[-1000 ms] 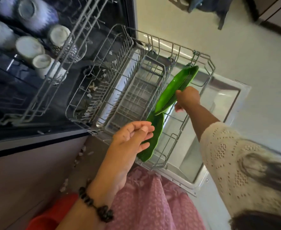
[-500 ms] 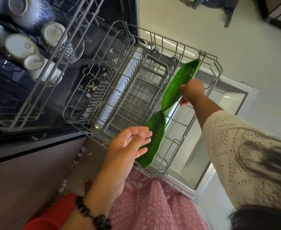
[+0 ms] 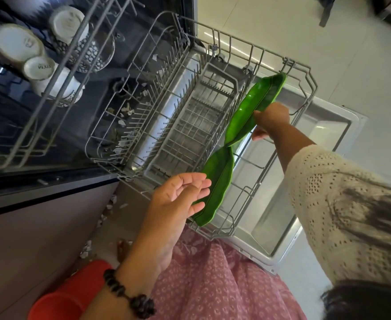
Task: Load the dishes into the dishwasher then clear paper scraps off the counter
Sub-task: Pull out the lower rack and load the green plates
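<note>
- A red container (image 3: 60, 294) sits at the bottom left edge, beside a pink patterned skirt (image 3: 213, 280) that fills the lower middle of the view.
- The left hand (image 3: 178, 199), a dark beaded bracelet (image 3: 129, 294) on its wrist, is held palm up with fingers loosely spread, their tips just beside the near green leaf-shaped dish (image 3: 217, 188); whether they touch it cannot be told.
- That near dish stands on edge in the right side of the pulled-out lower rack (image 3: 259, 181), close to the rack's front corner.
- A cream knitted sleeve (image 3: 342, 211) covers the right arm, which reaches across the rack's right rim.
- The right hand (image 3: 270, 121) pinches the edge of a second green leaf-shaped dish (image 3: 256, 107), which is tilted on edge and meets the near dish tip to tip.
- A grey cutlery basket (image 3: 189, 132) lies flat in the rack's middle, just left of both dishes, with rows of upright tines (image 3: 157, 93) beyond it.
- The open dishwasher door (image 3: 323, 144) lies under the rack, over pale floor tiles (image 3: 282, 24).
- Paper scraps (image 3: 125, 112) litter the dishwasher's dark tub under the tines, and more (image 3: 106, 209) lie on the floor by the cabinet front.
- The upper rack (image 3: 58, 72) at far left carries upturned white mugs (image 3: 39, 68) and a spotted bowl (image 3: 86, 54).
</note>
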